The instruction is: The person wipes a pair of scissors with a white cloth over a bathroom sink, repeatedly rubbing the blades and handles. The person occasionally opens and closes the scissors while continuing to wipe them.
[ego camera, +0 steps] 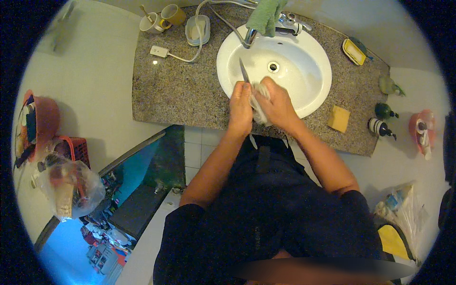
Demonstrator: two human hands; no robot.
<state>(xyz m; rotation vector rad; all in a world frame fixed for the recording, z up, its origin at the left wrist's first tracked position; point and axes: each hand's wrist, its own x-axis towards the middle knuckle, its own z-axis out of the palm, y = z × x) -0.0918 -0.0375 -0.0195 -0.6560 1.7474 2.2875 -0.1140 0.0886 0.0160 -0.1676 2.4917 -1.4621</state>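
Over the front rim of the white oval sink, both hands are close together. My left hand grips a tool with a narrow, pointed metal blade; its handle is hidden in the fist, so its exact kind cannot be told. The blade points away from me over the basin. My right hand is closed on a pale, crumpled cloth, blurred, which hangs between the two hands. The cloth lies against the left hand's side; whether it touches the tool is hidden.
A chrome faucet with a green towel draped over it stands behind the basin. On the granite counter are a yellow sponge, a soap dish, a plastic container, two mugs and a corded white plug.
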